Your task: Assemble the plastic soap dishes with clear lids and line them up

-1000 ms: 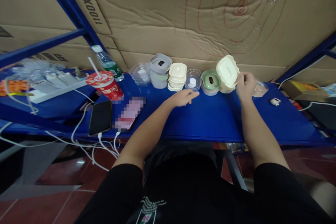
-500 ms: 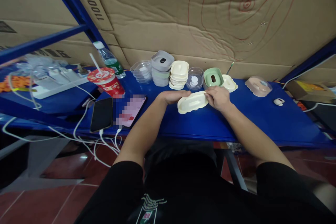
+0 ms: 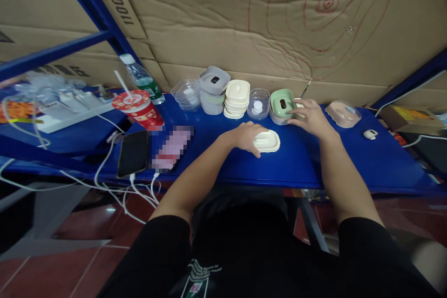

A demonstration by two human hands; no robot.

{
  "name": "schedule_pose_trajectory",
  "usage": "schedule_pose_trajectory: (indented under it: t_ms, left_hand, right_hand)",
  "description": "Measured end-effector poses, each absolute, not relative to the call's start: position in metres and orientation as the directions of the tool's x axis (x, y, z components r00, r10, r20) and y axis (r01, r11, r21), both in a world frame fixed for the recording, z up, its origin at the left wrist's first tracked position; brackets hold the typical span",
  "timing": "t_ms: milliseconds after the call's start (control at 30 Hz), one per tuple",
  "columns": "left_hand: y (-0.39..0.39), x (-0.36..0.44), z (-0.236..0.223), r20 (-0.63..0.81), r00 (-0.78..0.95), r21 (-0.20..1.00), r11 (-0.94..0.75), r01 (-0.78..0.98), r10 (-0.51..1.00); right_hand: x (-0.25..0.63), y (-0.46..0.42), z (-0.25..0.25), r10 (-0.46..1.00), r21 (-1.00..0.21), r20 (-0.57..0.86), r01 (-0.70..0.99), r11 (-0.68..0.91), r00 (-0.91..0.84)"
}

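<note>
A cream plastic lid with a raised ridge lies on the blue table, its left end inside the grasp of my left hand. The thumb is at its near edge and the fingers along its far edge. My right hand is beside a green-topped container, fingers apart. Behind those fingers another cream piece is mostly hidden; contact with it is unclear. Left of the container stand a clear tub with white discs inside, a stack of cream lids and stacked grey containers.
Farther left are clear covers, a water bottle, a red cup with a straw and two phones on charging cables. A pinkish cover and a white earbud case sit at right. Cardboard walls the back.
The cream lid, earlier held tilted in both hands, now lies flatter and slightly farther right, with my left hand at it. My right hand has let go and moved up and right, opening.
</note>
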State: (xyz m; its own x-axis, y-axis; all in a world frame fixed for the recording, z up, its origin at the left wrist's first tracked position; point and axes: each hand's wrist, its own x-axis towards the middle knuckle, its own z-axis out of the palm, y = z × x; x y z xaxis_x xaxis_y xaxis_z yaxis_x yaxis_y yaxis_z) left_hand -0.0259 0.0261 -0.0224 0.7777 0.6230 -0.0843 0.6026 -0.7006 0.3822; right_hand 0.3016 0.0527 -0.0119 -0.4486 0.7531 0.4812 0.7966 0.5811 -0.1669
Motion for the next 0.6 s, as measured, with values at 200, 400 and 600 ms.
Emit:
schedule_pose_trajectory:
  t_ms: [200,400,600]
  left_hand:
    - [0.026,-0.027,-0.014,0.014,0.732,0.408,-0.672,0.618,0.681]
    - [0.022,-0.025,-0.007,0.356,0.541,0.382,-0.647,0.66,0.762]
    - [0.009,-0.029,0.005,0.458,0.511,0.26,-0.659,0.706,0.727]
  right_hand:
    - [0.296,0.051,-0.011,0.776,-0.253,0.505,0.795,0.552,-0.378]
    - [0.284,0.031,0.005,0.784,-0.493,0.614,0.73,0.474,-0.094]
    - [0.251,0.017,0.003,0.928,-0.913,0.268,0.24,0.33,-0.257]
